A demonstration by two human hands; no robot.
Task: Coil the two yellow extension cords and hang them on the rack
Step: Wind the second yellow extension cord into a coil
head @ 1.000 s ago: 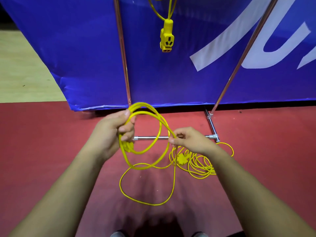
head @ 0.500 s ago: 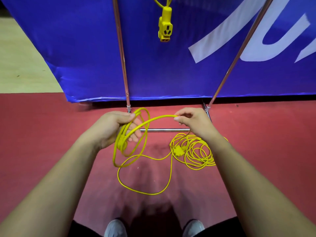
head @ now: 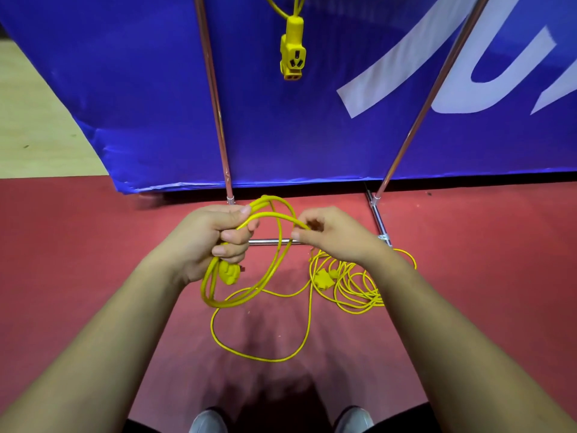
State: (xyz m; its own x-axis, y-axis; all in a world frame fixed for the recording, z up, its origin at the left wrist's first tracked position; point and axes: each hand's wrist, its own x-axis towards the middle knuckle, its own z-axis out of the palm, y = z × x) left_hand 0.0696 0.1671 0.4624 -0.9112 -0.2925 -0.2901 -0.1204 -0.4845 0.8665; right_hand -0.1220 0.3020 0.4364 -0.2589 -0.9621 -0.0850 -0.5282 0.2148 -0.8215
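Left hand [head: 215,242] fingers curled tight round a gathered coil [head: 274,215] of yellow extension cord, several loops hanging below the fist; a yellow plug [head: 229,271] dangles just under the palm. Right hand [head: 331,235] close beside it, thumb and forefinger pinching one strand of the same cord at the top of the loops, other fingers loosely bent. From the coil a slack loop [head: 259,357] trails over the red floor [head: 93,245] toward the shoes [head: 207,421], then runs up to a loose tangled pile [head: 352,289] lying under the right wrist, by the rack's foot. Rack [head: 215,89]: two metal uprights and a low crossbar, standing in front of a blue banner [head: 140,89]. A yellow socket end [head: 293,54] hangs between the uprights; its cord leaves the top edge, attachment out of view.
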